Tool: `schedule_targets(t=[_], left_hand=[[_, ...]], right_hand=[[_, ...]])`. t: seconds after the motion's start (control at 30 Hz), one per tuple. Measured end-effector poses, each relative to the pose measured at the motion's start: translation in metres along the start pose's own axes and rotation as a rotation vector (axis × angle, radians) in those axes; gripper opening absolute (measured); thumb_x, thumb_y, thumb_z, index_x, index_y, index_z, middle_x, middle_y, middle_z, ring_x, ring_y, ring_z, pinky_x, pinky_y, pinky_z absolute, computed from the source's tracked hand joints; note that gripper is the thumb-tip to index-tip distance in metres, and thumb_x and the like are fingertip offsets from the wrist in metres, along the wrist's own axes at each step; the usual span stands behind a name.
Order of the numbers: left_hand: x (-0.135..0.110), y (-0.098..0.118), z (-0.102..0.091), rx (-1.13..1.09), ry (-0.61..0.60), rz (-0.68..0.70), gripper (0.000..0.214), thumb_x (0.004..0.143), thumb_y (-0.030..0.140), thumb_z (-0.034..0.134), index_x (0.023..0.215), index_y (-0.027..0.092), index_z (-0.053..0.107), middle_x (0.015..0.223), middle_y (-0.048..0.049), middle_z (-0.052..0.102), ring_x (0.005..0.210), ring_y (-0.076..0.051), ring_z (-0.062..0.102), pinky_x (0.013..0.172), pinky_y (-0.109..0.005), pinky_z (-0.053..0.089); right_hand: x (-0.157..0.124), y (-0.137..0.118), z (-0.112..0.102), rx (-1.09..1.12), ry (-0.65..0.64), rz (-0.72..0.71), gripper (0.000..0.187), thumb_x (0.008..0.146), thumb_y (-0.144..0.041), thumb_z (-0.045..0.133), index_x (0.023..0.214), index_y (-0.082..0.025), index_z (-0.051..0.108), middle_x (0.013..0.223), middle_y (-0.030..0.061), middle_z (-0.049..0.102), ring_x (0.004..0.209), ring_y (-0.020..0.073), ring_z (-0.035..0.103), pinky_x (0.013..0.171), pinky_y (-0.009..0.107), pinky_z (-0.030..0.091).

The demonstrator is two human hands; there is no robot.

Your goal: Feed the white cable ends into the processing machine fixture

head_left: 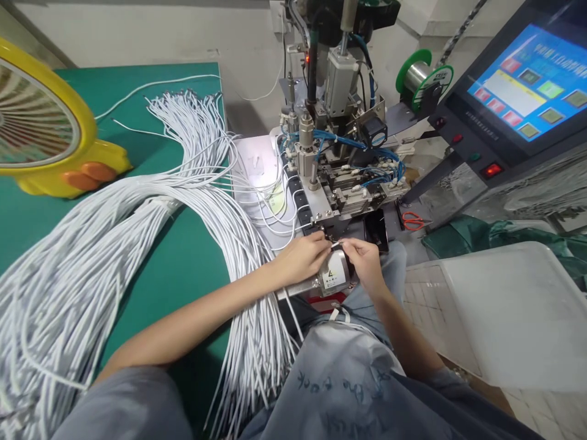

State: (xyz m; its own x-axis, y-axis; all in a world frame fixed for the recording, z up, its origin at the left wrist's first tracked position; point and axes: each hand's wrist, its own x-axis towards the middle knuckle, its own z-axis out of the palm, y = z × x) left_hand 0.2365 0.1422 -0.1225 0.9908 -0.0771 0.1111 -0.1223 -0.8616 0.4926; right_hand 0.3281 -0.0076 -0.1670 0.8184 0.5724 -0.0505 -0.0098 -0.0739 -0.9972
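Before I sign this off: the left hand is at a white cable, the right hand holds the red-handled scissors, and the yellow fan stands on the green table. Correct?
Not quite: in the head view the right hand is at the white cable, while the red-handled scissors lie untouched beside the machine. The left hand, yellow fan and green table are right.

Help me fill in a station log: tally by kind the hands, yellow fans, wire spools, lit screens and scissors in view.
Hands: 2 (left hand, right hand)
Yellow fan: 1
Wire spool: 1
Lit screen: 1
Scissors: 1
Total: 6
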Motion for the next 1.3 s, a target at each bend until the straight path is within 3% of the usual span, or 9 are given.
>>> schedule_targets(t=[0.1,0.27,0.4,0.6,0.87,1.03,1.3], left_hand=[[0.005,-0.004,-0.002,0.149,-0.117,-0.144,0.029,0.091,0.019,0.035,0.088,0.01,0.062,0.083,-0.0072,0.05,0.06,-0.011,0.048,0.057,-0.024,0.039],[0.009,-0.007,0.0,0.179,-0.178,-0.202,0.027,0.089,0.015,0.036,0.09,0.011,0.062,0.086,-0.008,0.05,0.06,-0.011,0.05,0.057,-0.025,0.041],[0.008,-0.007,0.002,0.268,-0.201,-0.201,0.028,0.09,0.017,0.035,0.09,0.011,0.062,0.086,-0.0082,0.051,0.056,-0.012,0.05,0.054,-0.026,0.042],[0.005,-0.007,0.003,0.434,-0.218,-0.116,0.046,0.085,0.01,0.039,0.13,0.018,0.045,0.088,-0.0065,0.051,0.053,-0.014,0.052,0.051,-0.028,0.044],[0.006,-0.002,-0.001,0.507,-0.288,-0.108,0.045,0.086,0.01,0.036,0.13,0.015,0.044,0.096,-0.0098,0.051,0.056,-0.015,0.056,0.052,-0.029,0.047],[0.007,0.002,-0.001,0.572,-0.289,-0.072,0.044,0.086,0.008,0.035,0.129,0.009,0.044,0.101,-0.0127,0.05,0.061,-0.017,0.059,0.052,-0.029,0.048],[0.007,0.002,-0.003,0.59,-0.283,-0.034,0.043,0.084,0.006,0.038,0.127,0.008,0.046,0.104,-0.0134,0.051,0.063,-0.017,0.06,0.052,-0.03,0.048]], right_hand=[[0.017,0.007,-0.006,-0.074,-0.044,0.037,0.029,0.074,-0.037,0.058,0.086,-0.014,0.069,0.08,0.0074,0.065,0.07,0.016,0.056,0.056,0.025,0.043],[0.037,0.016,-0.005,-0.019,-0.116,0.066,0.029,0.069,-0.04,0.061,0.081,-0.014,0.068,0.08,0.0072,0.065,0.068,0.0151,0.056,0.052,0.023,0.041],[0.042,0.019,0.0,-0.009,-0.175,0.071,0.026,0.069,-0.04,0.062,0.072,-0.014,0.064,0.067,0.0036,0.06,0.061,0.0132,0.052,0.051,0.023,0.039],[0.041,0.019,0.003,-0.049,-0.178,0.012,0.023,0.073,-0.037,0.057,0.07,-0.015,0.059,0.065,0.0015,0.056,0.06,0.0125,0.048,0.055,0.024,0.038],[0.043,0.014,0.003,-0.126,-0.227,0.033,0.023,0.073,-0.037,0.054,0.068,-0.015,0.056,0.062,0.0008,0.054,0.059,0.0133,0.049,0.058,0.026,0.039],[0.041,0.017,0.005,-0.182,-0.17,0.015,0.024,0.074,-0.037,0.052,0.068,-0.015,0.057,0.066,0.003,0.058,0.064,0.0148,0.051,0.062,0.027,0.04],[0.045,0.018,0.006,-0.108,-0.209,-0.01,0.019,0.074,-0.034,0.056,0.074,-0.015,0.058,0.072,0.0037,0.058,0.066,0.0147,0.053,0.058,0.026,0.043]])
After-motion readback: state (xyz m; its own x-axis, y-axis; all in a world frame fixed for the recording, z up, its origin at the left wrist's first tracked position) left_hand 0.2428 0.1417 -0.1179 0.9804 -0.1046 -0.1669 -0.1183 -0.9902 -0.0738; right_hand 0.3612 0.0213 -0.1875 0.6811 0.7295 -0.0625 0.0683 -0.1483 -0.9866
